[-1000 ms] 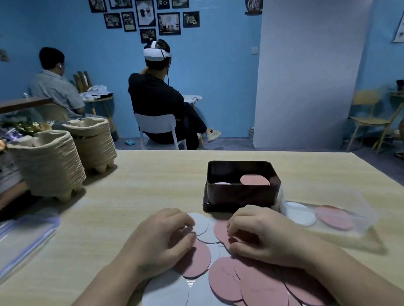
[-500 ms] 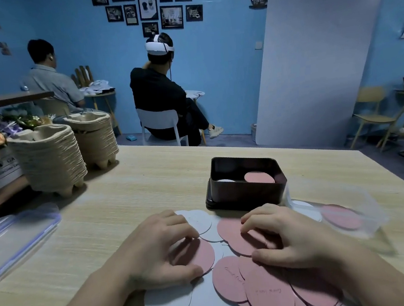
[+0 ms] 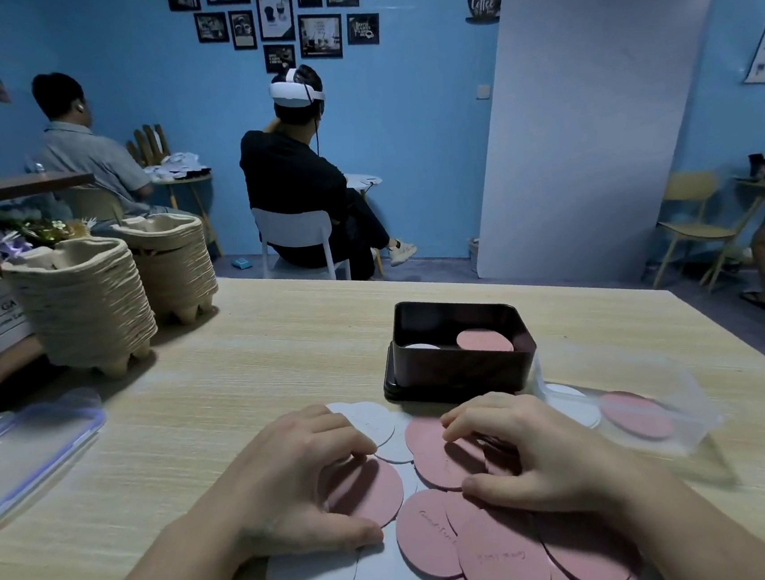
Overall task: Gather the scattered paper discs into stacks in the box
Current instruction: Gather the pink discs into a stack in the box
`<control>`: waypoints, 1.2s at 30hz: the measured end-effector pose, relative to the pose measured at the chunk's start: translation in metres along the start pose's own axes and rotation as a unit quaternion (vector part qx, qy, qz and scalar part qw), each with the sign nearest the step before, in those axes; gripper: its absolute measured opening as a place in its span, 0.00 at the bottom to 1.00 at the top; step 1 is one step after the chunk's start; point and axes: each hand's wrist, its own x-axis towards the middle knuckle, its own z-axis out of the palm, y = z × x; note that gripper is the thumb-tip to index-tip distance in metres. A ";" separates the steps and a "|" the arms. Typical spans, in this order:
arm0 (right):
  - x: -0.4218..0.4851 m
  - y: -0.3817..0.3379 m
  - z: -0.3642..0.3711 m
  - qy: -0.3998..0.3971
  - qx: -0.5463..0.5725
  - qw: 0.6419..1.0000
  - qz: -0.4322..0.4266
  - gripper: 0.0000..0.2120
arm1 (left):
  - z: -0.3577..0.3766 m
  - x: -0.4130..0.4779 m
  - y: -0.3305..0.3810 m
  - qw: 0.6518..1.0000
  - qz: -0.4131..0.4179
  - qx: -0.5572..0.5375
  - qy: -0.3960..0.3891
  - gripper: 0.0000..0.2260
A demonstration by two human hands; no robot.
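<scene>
Several pink and white paper discs (image 3: 500, 559) lie overlapping on the wooden table's near edge. My left hand (image 3: 291, 481) arches over a pink disc (image 3: 372, 496), with fingertips on its far edge and thumb at its near edge. My right hand (image 3: 532, 453) curls over another pink disc (image 3: 434, 458) in the same way. Just beyond my hands stands the dark box (image 3: 459, 376). Inside it are a pink stack (image 3: 483, 341) and a white stack (image 3: 421, 347).
A clear plastic bag (image 3: 635, 415) holding a white and a pink disc lies right of the box. A clear zip pouch (image 3: 27, 455) lies at the left. Two stacks of pulp trays (image 3: 87, 304) stand at the far left. People sit beyond the table.
Both hands have lifted their palms and arched over the discs. The pink disc under my left hand shows more now. The box has not moved.
</scene>
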 end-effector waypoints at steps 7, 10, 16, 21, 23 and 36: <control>0.003 -0.003 0.003 0.031 0.015 0.999 -0.013 0.17 | 0.000 0.000 0.003 0.999 0.007 -0.035 0.040 0.25; 0.005 -0.008 0.007 0.038 0.015 0.999 -0.026 0.18 | 0.001 0.001 0.002 0.996 0.010 -0.058 0.060 0.24; 0.009 -0.018 0.011 0.070 0.015 0.996 -0.057 0.18 | 0.013 0.006 0.002 0.997 0.014 -0.033 0.064 0.19; 0.012 -0.021 0.015 0.098 0.014 0.992 -0.083 0.15 | 0.017 0.008 0.004 0.998 0.021 -0.010 0.060 0.15; 0.014 -0.022 0.017 0.113 0.017 0.989 -0.096 0.15 | 0.018 0.009 0.005 0.998 0.027 -0.009 0.064 0.15; 0.019 -0.024 0.022 0.132 0.002 0.984 -0.123 0.11 | 0.023 0.015 0.007 0.990 0.088 -0.027 0.110 0.18</control>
